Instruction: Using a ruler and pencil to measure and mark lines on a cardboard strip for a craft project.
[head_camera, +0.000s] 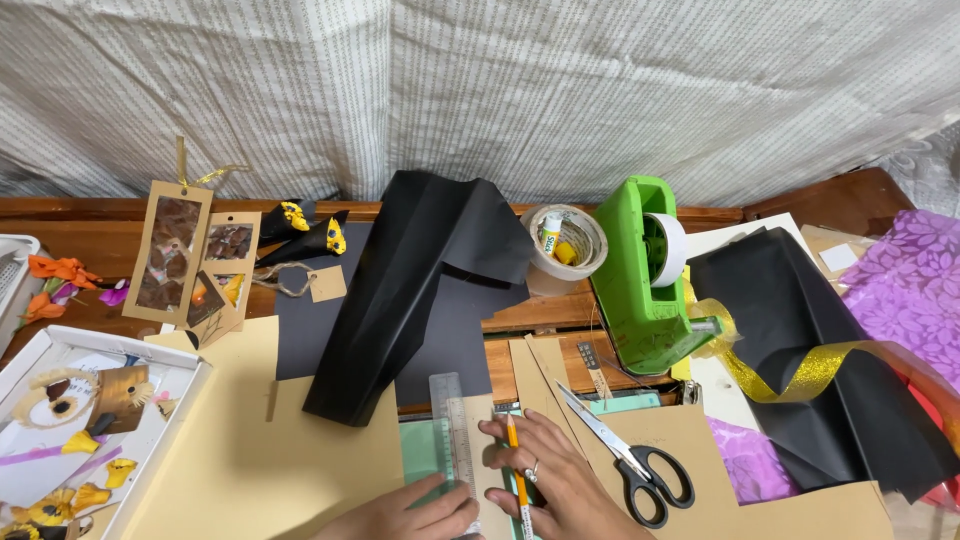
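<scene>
Left hand (415, 515) flat, fingers open, pinning clear ruler (452, 430) on tan strip. Right hand (555, 475) clenched around orange pencil (516, 470). Scissors (625, 455) at 3 o'clock, untouched.

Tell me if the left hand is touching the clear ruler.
Touching. The head view shows the left hand with fingers pressed flat on the lower end of the clear ruler.
</scene>
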